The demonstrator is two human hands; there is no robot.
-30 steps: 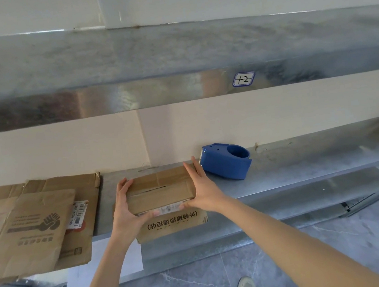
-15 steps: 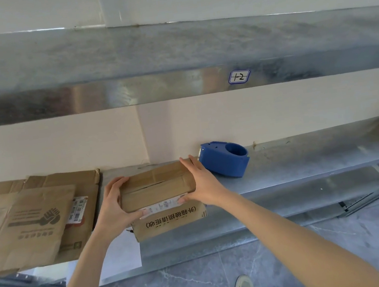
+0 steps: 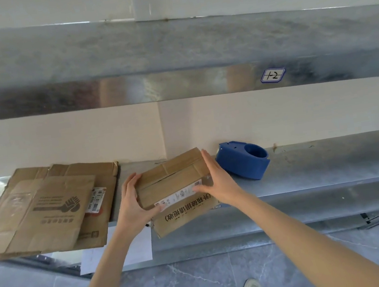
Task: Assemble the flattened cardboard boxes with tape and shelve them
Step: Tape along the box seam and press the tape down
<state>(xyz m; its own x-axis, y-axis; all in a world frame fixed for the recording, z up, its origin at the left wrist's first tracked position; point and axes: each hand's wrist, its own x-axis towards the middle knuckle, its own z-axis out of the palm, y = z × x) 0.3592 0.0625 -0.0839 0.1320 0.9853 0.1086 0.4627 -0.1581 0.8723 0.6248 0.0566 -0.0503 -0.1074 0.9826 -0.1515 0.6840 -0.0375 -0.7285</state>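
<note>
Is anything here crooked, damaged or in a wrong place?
The small box, held between the left hand and right hand, is turned askew and juts past the shelf edge; its top seam shows a dark gap. The flattened cardboard stack also overhangs the front.

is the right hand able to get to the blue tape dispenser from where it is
Probably yes, once it lets go. The tape dispenser sits on the shelf just right of the right hand, nothing between them, but that hand is holding the small box with the left hand.
</note>
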